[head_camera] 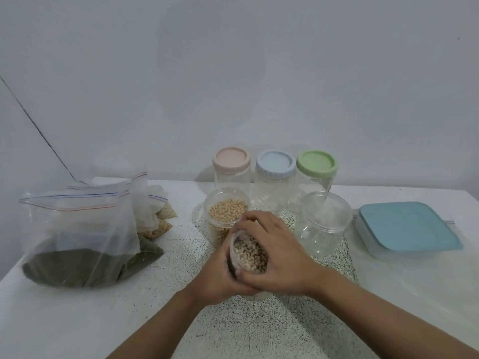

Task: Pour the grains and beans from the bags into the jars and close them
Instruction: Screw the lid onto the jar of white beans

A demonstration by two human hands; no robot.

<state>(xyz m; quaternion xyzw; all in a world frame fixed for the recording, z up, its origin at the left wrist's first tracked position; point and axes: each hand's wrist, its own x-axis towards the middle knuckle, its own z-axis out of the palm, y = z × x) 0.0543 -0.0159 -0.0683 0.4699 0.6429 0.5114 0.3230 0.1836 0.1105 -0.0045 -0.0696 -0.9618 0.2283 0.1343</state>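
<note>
At the table's middle, both hands wrap a small clear jar of speckled beans (pixel 250 252), tilted toward me. My left hand (pixel 220 275) cups its left side and base. My right hand (pixel 274 255) covers its right side and rim. Behind it stands a jar of pale yellow beans (pixel 227 211) with a clear lid. An empty clear jar (pixel 324 218) stands to the right. Three empty jars line the back, with a pink lid (pixel 231 157), a blue lid (pixel 276 163) and a green lid (pixel 316 163). Zip bags sit at the left: a large bag of dark green grains (pixel 77 242) and smaller bags of grains (pixel 160 221).
A rectangular container with a blue lid (pixel 407 226) rests at the right. The speckled white table (pixel 246 327) meets a plain wall at the back, and its left edge runs close to the large bag.
</note>
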